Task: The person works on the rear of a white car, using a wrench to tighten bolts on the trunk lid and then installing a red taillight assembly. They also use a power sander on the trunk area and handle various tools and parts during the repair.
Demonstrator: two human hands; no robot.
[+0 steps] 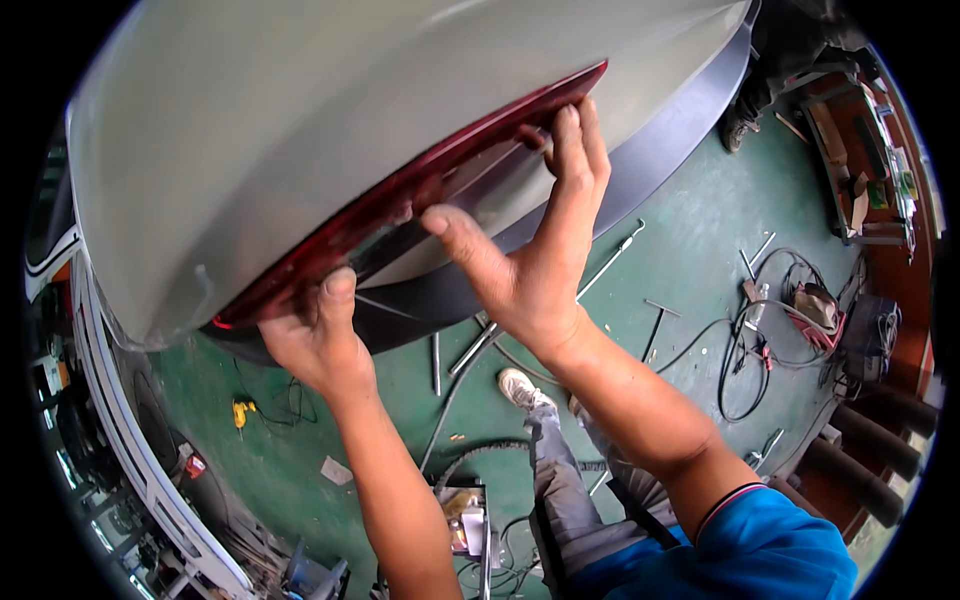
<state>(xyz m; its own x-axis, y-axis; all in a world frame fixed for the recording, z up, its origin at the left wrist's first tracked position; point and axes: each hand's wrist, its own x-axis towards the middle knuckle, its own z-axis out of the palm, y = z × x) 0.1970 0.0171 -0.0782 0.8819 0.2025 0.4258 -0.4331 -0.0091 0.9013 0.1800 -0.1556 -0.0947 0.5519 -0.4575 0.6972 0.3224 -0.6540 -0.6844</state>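
A long red lamp strip (440,160) lies along a pale car body panel (250,120), above a grey and black lower trim (660,150). My left hand (320,335) grips the lamp's lower-left end, thumb on the near side and fingers mostly hidden under it. My right hand (535,265) holds the upper-right part, with two fingertips at the lamp's edge and the thumb reaching left against its middle. Whether the lamp is fixed to the panel or apart from it, I cannot tell.
Another person's shoe (738,130) shows at upper right beside a tool cart (845,225). The green floor (670,250) carries hoses, metal bars, tangled cables (745,400) and a yellow drill (240,415). A metal frame (150,480) runs along the left; a small tray (475,530) stands below.
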